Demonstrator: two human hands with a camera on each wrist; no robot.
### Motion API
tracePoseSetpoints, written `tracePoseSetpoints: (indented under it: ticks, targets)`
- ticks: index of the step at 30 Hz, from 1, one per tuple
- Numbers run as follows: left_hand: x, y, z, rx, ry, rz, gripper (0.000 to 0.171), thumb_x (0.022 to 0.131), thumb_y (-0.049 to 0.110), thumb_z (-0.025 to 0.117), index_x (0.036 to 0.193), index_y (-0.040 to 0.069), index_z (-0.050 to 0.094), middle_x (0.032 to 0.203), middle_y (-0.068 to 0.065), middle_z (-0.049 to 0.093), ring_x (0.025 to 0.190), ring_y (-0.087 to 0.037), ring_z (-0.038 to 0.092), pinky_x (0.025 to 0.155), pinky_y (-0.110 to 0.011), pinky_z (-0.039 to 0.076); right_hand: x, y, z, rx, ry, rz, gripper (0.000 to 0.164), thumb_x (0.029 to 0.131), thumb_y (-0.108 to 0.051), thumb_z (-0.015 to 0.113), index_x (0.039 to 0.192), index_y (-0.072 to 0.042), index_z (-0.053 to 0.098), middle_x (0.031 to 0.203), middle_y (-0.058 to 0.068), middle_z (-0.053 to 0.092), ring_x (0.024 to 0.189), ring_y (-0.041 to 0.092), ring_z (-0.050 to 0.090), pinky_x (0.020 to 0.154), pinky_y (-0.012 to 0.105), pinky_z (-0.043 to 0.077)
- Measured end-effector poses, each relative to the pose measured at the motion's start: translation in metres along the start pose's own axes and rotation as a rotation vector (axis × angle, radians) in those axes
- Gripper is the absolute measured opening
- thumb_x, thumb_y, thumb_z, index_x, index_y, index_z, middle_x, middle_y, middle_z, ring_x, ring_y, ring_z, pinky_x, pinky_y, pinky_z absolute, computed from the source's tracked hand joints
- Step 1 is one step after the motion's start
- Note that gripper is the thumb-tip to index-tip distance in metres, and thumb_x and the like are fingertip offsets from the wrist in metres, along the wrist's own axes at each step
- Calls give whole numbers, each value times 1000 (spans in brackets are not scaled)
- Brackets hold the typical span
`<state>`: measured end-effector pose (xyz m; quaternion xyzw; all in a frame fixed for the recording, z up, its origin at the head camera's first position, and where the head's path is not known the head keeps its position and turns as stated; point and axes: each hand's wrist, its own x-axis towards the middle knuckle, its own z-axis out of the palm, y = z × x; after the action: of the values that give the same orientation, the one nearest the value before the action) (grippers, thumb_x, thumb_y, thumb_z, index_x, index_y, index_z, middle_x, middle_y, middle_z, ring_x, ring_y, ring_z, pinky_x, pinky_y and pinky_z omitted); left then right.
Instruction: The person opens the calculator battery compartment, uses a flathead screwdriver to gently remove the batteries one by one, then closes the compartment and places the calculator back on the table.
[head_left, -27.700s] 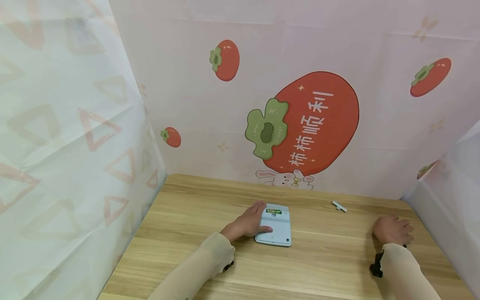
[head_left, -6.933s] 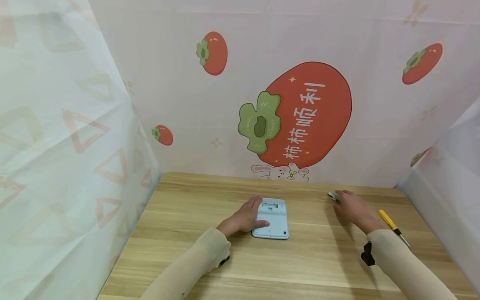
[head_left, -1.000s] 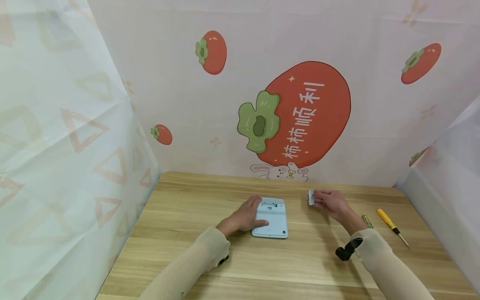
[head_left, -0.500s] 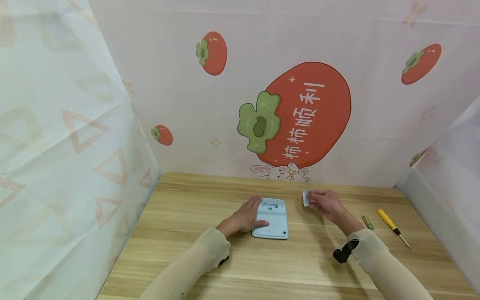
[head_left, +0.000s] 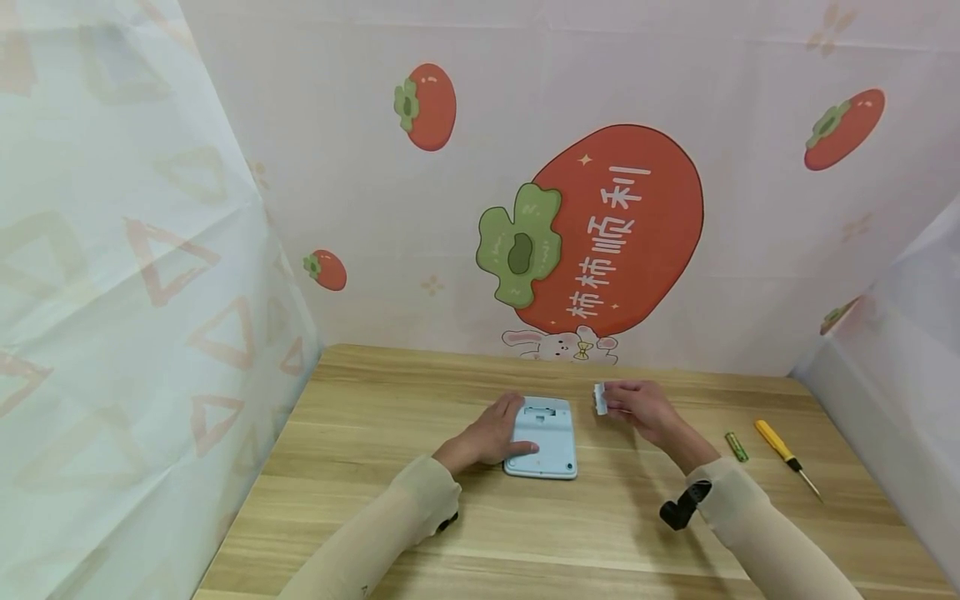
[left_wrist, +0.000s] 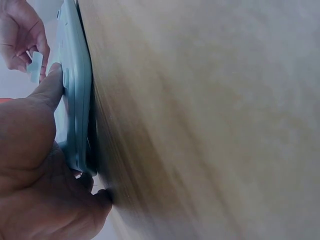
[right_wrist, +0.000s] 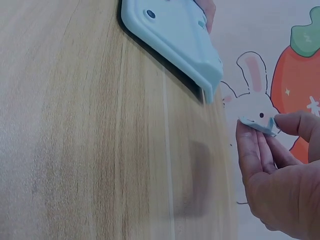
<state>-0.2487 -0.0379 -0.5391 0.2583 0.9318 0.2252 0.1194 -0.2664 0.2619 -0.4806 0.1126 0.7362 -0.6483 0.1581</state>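
Observation:
A light blue calculator lies face down on the wooden table, its battery compartment uncovered and without a battery. My left hand grips its left side, thumb over the back and fingers at the edge, as the left wrist view shows on the calculator's side. Just right of the calculator, my right hand pinches the small battery cover between thumb and fingertips. In the right wrist view this cover is held above the table, its clips turned upward.
A green battery lies to the right of my right forearm. Beside it is a screwdriver with a yellow handle, its tip toward the front right. A printed sheet stands along the table's back edge.
The battery has left the compartment and lies at the right, near the screwdriver that appeared. My right hand picked up the cover and carried it left toward the calculator. My left hand stays put.

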Motion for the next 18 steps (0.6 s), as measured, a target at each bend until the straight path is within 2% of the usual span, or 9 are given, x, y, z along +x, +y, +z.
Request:
tracePoseSetpoints:
  ticks: [18]
  targets:
    - [5, -5, 3, -10, 3, 21, 94, 101, 51, 69, 165, 0, 23, 171, -18, 25, 160, -33, 25, 130, -48, 23, -6, -6, 16, -16, -48, -32, 46, 106, -10, 65, 146, 9, 56, 137, 24, 65, 101, 24, 66, 97, 39, 61]
